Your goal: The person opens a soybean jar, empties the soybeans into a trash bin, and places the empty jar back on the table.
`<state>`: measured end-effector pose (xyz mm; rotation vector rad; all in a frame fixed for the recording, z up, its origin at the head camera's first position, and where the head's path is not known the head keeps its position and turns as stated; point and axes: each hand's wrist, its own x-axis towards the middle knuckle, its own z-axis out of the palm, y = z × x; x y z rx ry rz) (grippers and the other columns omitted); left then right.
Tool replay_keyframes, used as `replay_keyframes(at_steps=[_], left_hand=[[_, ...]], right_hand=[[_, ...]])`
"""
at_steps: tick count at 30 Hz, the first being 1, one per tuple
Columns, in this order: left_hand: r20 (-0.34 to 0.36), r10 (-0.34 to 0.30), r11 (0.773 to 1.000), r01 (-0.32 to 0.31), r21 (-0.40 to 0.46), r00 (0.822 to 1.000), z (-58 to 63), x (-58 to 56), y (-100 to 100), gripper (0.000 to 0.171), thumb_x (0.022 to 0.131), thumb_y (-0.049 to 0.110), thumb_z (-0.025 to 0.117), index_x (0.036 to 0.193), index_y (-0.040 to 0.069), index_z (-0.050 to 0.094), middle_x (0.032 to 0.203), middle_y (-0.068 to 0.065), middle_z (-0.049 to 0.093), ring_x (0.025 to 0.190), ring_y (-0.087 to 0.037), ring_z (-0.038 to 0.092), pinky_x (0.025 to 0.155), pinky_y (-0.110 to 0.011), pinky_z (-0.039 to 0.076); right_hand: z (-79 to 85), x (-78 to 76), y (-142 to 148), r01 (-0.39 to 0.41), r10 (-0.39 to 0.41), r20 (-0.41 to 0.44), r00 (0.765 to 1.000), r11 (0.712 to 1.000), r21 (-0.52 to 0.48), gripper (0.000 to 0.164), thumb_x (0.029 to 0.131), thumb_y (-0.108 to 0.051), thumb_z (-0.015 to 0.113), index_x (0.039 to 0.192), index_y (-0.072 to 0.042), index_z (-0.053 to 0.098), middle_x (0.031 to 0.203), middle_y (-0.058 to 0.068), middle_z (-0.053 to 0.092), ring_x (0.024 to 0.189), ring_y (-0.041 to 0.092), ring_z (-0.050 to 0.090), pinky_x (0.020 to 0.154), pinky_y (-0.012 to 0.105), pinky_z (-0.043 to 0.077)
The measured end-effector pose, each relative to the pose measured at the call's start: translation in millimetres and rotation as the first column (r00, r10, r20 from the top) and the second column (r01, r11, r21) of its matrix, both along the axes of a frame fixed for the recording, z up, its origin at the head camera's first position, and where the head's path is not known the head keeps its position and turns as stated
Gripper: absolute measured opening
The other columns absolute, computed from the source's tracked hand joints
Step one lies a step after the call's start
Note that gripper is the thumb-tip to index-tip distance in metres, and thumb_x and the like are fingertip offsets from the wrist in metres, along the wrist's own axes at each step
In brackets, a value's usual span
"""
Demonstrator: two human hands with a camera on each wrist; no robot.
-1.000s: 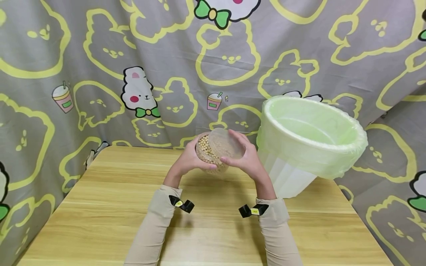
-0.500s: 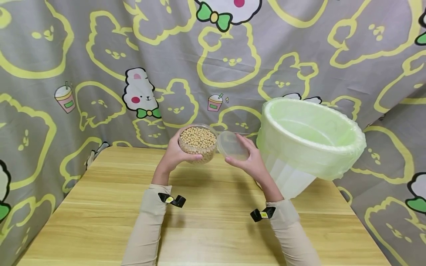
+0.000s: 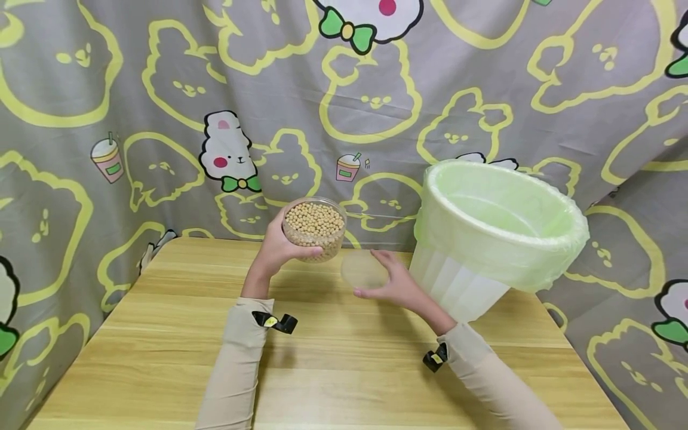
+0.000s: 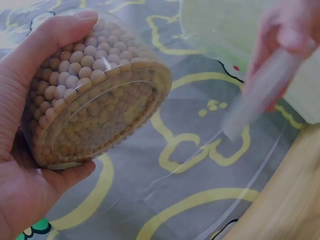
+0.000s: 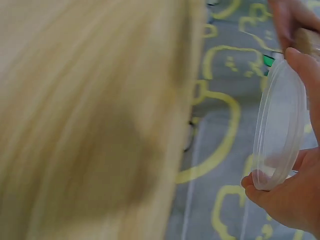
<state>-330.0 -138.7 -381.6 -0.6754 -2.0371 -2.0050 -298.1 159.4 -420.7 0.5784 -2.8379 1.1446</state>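
Note:
A clear round plastic jar [image 3: 316, 230], filled with small round beige beans [image 4: 85, 65], is gripped from its left side by my left hand [image 3: 276, 246]. Its mouth is uncovered and tilts toward the head camera, and it is held up above the table. My right hand [image 3: 395, 279] grips a translucent round lid [image 5: 280, 125] by its edge, lower than the jar and to its right. In the right wrist view, thumb and fingers lie at opposite sides of the lid's rim. The lid is blurred in the left wrist view.
On the right of the wooden table [image 3: 333, 370] stands a white bin [image 3: 462, 280] with a pale green liner bag [image 3: 500, 239] folded over its rim. A grey patterned curtain [image 3: 290, 89] hangs behind the table.
The lid has come off the jar's mouth in my right hand, moving right and then down toward the table. My left hand has carried the jar leftward.

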Motion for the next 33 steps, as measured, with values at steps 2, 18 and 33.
replay_keyframes(at_steps=[2, 18, 33], left_hand=[[0.002, -0.001, 1.000, 0.001, -0.002, 1.000, 0.7, 0.4, -0.3, 0.105, 0.062, -0.005, 0.091, 0.152, 0.018, 0.043, 0.148, -0.009, 0.050, 0.132, -0.025, 0.052, 0.110, -0.040, 0.049], [-0.005, 0.007, 1.000, -0.007, -0.014, 1.000, -0.8, 0.1, 4.2, 0.107, 0.061, -0.003, 0.093, 0.153, 0.017, 0.042, 0.149, -0.010, 0.049, 0.133, -0.028, 0.052, 0.113, -0.047, 0.047], [-0.010, 0.008, 1.000, -0.008, -0.024, 1.000, -2.1, -1.2, 5.2, 0.108, 0.062, -0.002, 0.094, 0.154, 0.017, 0.041, 0.150, -0.011, 0.048, 0.135, -0.030, 0.051, 0.114, -0.047, 0.045]], right_hand=[[-5.7, -0.7, -1.6, -0.014, 0.014, 0.015, 1.000, 1.000, 0.020, 0.111, 0.069, -0.047, 0.092, 0.156, -0.002, 0.038, 0.159, 0.024, 0.034, 0.144, 0.045, 0.039, 0.115, 0.062, 0.039], [-36.0, -8.8, -4.6, -0.088, 0.074, 0.091, 0.993, 0.983, 0.161, 0.116, 0.068, -0.056, 0.090, 0.154, 0.004, 0.039, 0.157, 0.029, 0.035, 0.143, 0.044, 0.041, 0.116, 0.056, 0.040], [-43.3, -8.8, -8.8, -0.162, 0.126, 0.158, 0.979, 0.959, 0.233, 0.121, 0.069, -0.050, 0.092, 0.153, 0.013, 0.032, 0.154, 0.032, 0.038, 0.143, 0.043, 0.042, 0.119, 0.052, 0.038]])
